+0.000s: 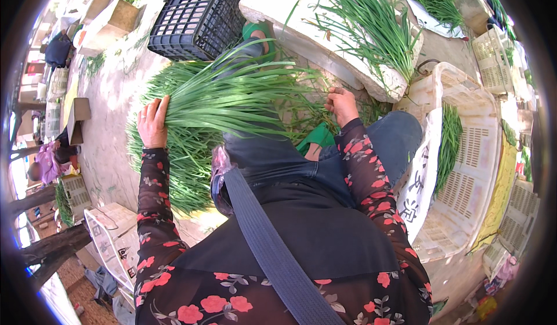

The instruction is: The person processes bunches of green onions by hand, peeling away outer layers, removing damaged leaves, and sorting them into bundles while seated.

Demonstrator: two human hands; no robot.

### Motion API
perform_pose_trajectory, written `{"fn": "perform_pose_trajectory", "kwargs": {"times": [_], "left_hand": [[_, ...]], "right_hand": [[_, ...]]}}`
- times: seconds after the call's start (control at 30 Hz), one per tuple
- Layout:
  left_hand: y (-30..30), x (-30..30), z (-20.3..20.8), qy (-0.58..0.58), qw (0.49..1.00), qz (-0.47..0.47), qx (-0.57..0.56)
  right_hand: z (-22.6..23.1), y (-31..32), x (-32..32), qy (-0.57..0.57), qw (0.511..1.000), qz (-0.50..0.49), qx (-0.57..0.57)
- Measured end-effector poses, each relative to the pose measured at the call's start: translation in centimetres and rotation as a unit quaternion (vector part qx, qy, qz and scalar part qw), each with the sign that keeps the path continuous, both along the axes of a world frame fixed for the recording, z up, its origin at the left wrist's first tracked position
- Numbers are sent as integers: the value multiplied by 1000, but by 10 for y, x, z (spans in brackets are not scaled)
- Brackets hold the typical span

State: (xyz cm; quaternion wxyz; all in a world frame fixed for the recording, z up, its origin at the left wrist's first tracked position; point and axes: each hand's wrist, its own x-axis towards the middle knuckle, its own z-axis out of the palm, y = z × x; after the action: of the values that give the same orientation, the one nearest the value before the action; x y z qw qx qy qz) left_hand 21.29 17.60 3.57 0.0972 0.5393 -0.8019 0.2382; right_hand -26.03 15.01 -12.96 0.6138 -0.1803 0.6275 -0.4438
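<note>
My left hand (pixel 153 124) is closed around one end of a bunch of garlic chives (pixel 232 96). The long green leaves stretch to the right over my leg, and their thin ends fan out toward my right hand (pixel 342 105). That hand's fingers are curled together beside loose wisps; whatever they hold, if anything, is too small to make out. A large heap of chives (pixel 183 174) lies under and beside my left hand. Another bundle of chives (pixel 377 29) rests on a white foam block (pixel 290 6) ahead of me.
A black plastic crate (pixel 197 23) stands ahead to the left. At my right is a white plastic basket (pixel 470 191) with chives inside. Loose trimmings (pixel 307 107) litter the floor between my feet. Other people (pixel 55 159) sit at the far left among boxes.
</note>
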Motion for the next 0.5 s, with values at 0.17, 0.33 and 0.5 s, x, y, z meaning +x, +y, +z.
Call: {"fn": "perform_pose_trajectory", "kwargs": {"times": [0.17,0.33,0.5], "left_hand": [[-10,-17,37,171,985,12,-10],[-54,-35,99,331,921,-1,204],[-62,-75,132,480,623,-11,617]], "right_hand": [[-7,-4,4,76,994,64,35],[-24,-3,5,102,987,123,15],[-66,-4,-5,284,920,254,-96]]}}
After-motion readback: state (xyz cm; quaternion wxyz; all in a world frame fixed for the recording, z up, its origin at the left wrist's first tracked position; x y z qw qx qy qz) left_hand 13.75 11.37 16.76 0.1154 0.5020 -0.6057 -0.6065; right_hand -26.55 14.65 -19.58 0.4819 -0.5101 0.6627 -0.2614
